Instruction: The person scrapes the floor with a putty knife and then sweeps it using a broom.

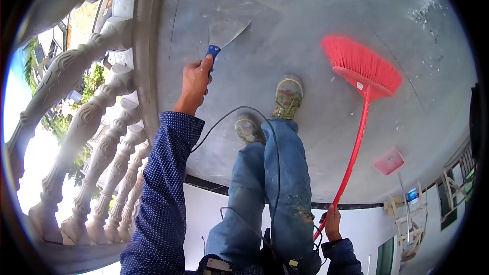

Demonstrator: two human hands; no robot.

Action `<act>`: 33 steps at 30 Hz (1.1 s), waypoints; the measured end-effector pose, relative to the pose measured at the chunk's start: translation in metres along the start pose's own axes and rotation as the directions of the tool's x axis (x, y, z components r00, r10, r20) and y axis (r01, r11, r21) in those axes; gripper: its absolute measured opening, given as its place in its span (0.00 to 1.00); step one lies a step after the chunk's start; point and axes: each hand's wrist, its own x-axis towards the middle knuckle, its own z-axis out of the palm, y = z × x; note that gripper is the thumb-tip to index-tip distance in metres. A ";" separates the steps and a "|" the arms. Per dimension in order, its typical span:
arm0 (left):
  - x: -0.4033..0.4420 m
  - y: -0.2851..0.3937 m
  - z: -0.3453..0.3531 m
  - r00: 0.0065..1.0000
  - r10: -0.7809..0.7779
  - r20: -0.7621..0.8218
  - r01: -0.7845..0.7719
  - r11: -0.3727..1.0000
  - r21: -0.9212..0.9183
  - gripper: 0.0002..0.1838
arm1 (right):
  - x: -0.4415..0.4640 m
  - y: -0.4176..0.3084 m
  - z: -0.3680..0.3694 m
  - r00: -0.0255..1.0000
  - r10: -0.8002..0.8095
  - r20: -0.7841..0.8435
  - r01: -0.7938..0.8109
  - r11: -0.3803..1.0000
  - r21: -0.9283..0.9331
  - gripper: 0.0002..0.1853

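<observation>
My left hand is closed round the blue handle of a wide-bladed scraper, whose metal blade points away from me over the grey floor. At the lower right my right hand grips the red pole of a broom. The broom's red bristles are spread at the far end, to the right of my shoes, near the floor. A thin black cable loops between my left sleeve and my legs.
A balustrade with carved balusters runs along the left. Pale debris lies on the floor at the upper right. A pink dustpan sits at the right, near wooden frames and a white wall.
</observation>
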 end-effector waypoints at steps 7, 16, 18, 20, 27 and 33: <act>0.006 -0.004 -0.001 1.000 -0.012 -0.005 0.012 0.993 0.116 0.25 | 0.016 0.009 0.006 1.000 0.013 -0.011 -0.011 0.989 0.147 0.27; -0.013 -0.041 -0.004 0.998 0.068 0.016 -0.068 0.997 -0.032 0.25 | 0.013 -0.019 -0.001 1.000 -0.027 -0.002 0.027 0.997 0.073 0.36; -0.040 -0.091 -0.030 0.999 -0.042 -0.019 0.041 0.999 -0.023 0.25 | 0.016 -0.022 0.000 1.000 -0.006 -0.011 0.007 0.988 0.154 0.37; -0.048 -0.131 -0.045 0.993 -0.101 -0.054 0.100 0.995 -0.015 0.25 | 0.023 -0.026 0.006 1.000 0.004 -0.008 -0.002 0.983 0.182 0.37; -0.042 -0.138 -0.038 0.980 -0.196 -0.023 0.195 0.980 -0.026 0.25 | 0.034 -0.025 0.020 0.999 0.036 0.030 -0.042 0.972 0.232 0.36; -0.023 -0.122 -0.010 0.995 -0.098 -0.032 0.096 0.993 -0.073 0.25 | 0.029 -0.034 0.015 0.999 0.021 0.031 -0.026 0.985 0.170 0.36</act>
